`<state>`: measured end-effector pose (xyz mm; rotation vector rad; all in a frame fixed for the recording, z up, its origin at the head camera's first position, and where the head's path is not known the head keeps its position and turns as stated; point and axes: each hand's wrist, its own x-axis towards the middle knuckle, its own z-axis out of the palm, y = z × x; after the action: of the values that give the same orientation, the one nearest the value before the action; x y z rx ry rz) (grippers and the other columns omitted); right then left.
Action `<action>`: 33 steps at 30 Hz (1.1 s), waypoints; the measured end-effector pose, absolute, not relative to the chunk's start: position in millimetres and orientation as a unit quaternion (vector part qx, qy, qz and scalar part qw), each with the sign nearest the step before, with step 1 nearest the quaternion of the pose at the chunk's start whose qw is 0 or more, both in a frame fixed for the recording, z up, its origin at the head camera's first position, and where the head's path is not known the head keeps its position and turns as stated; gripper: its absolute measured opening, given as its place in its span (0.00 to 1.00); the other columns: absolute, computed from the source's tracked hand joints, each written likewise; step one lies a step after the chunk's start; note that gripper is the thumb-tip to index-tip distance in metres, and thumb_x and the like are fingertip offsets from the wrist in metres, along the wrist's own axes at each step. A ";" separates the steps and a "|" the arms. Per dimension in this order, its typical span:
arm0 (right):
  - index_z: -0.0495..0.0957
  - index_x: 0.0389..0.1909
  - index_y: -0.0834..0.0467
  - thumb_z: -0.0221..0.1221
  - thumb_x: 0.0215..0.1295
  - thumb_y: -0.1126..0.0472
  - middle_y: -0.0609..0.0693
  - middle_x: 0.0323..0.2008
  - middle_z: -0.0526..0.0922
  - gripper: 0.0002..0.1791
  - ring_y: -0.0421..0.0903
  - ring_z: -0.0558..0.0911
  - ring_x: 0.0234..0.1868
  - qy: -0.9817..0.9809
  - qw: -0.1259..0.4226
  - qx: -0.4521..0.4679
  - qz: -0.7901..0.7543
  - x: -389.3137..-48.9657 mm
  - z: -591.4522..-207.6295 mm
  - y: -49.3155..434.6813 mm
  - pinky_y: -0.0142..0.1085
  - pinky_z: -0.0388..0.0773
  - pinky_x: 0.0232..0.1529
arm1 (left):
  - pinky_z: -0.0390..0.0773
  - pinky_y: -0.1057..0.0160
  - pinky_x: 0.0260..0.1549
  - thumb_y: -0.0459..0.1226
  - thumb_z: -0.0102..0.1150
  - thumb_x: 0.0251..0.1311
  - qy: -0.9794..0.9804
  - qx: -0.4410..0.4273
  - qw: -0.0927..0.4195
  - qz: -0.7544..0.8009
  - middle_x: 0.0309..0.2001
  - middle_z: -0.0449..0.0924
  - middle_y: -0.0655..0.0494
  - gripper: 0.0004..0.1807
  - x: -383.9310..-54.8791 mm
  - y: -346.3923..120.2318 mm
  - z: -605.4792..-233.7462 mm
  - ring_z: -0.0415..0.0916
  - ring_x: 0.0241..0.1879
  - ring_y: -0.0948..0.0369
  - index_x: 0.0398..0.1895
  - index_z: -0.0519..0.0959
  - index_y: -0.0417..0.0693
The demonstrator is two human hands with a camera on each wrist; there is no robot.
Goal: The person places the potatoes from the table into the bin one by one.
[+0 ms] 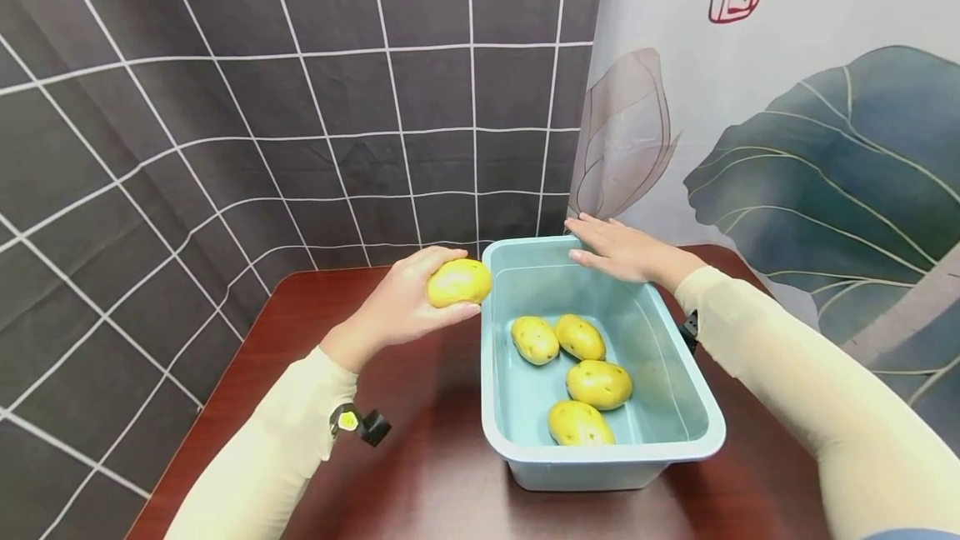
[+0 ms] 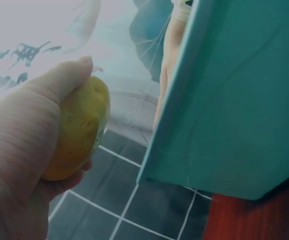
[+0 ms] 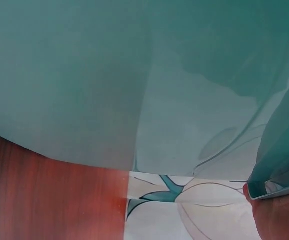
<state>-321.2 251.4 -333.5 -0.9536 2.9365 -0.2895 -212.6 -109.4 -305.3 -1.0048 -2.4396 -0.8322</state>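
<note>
A yellow potato (image 1: pixel 459 282) is gripped in my left hand (image 1: pixel 408 294), just outside the left rim of a light blue plastic basin (image 1: pixel 491 407). In the left wrist view the thumb and fingers wrap round the potato (image 2: pixel 82 127), beside the basin's outer wall (image 2: pixel 234 100). My right hand (image 1: pixel 622 250) rests on the basin's far right corner, its fingers extended over the rim. Inside the basin lie several potatoes (image 1: pixel 598 384) on the bottom. The right wrist view shows mostly the basin's outer wall (image 3: pixel 84 90), with part of the right hand (image 3: pixel 282 217) at the rim.
The basin stands on a dark red wooden table (image 1: pixel 420 432). Behind the table hangs a dark grey curtain (image 1: pixel 337 107) with a white grid, and to the right a pale curtain (image 1: pixel 750 107) with leaf patterns.
</note>
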 end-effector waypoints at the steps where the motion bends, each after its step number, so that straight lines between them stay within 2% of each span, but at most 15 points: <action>1: 0.45 0.77 0.51 0.38 0.71 0.34 0.49 0.76 0.47 0.41 0.49 0.42 0.76 0.947 0.019 -0.306 -0.094 -320.6 -333.1 252.5 0.53 0.38 0.71 | 0.77 0.60 0.41 0.51 0.72 0.46 -0.866 -0.363 0.185 -0.292 0.51 0.78 0.56 0.34 -213.3 -106.1 -301.9 0.75 0.45 0.60 0.57 0.76 0.48; 16: 0.46 0.76 0.52 0.38 0.72 0.34 0.51 0.75 0.49 0.40 0.51 0.44 0.75 0.945 0.011 -0.311 -0.097 -317.8 -334.3 253.5 0.53 0.41 0.71 | 0.74 0.65 0.41 0.56 0.70 0.48 -0.868 -0.429 0.090 -0.235 0.46 0.78 0.61 0.35 -224.0 -60.6 -280.2 0.73 0.42 0.65 0.57 0.76 0.50; 25: 0.46 0.76 0.52 0.37 0.71 0.33 0.51 0.75 0.49 0.41 0.51 0.44 0.75 0.945 0.008 -0.312 -0.092 -318.8 -335.0 253.7 0.54 0.42 0.71 | 0.73 0.70 0.41 0.58 0.68 0.48 -0.880 -0.446 0.024 -0.162 0.51 0.78 0.62 0.37 -229.9 -37.8 -280.8 0.72 0.46 0.67 0.59 0.75 0.48; 33: 0.46 0.76 0.52 0.37 0.71 0.34 0.49 0.75 0.48 0.40 0.49 0.43 0.75 0.947 0.010 -0.308 -0.089 -318.6 -333.7 253.0 0.54 0.41 0.71 | 0.72 0.71 0.36 0.59 0.67 0.48 -0.872 -0.475 -0.027 -0.113 0.43 0.78 0.64 0.36 -233.5 -22.5 -283.6 0.71 0.40 0.66 0.56 0.77 0.48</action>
<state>-318.6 253.0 -333.7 -0.9619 2.9572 -0.2771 -233.5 -22.5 -283.6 -1.5187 -2.7887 -0.3611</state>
